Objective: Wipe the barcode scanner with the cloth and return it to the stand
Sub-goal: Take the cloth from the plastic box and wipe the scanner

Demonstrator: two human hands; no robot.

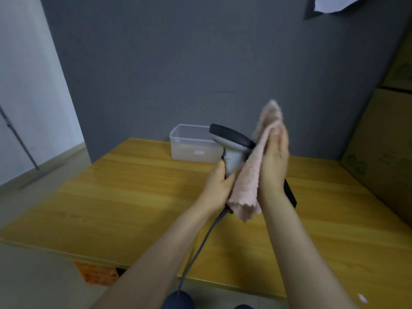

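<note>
LEGIBLE TEXT: none can be read | clear plastic container [185,150]: a small white label [199,152] is borne on the front wall, print too blurred to be read | cardboard box [383,134]: faint printed symbols [356,167] are seen on the side, not decipherable

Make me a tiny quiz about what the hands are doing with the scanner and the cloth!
1. True or false: the left hand holds nothing.
2. What colour is the cloth? A blue, B pink, C green.
3. Fill in: the right hand presses the cloth against the ____.
Key: 1 false, it grips the barcode scanner by its handle. 2 B. 3 barcode scanner.
</note>
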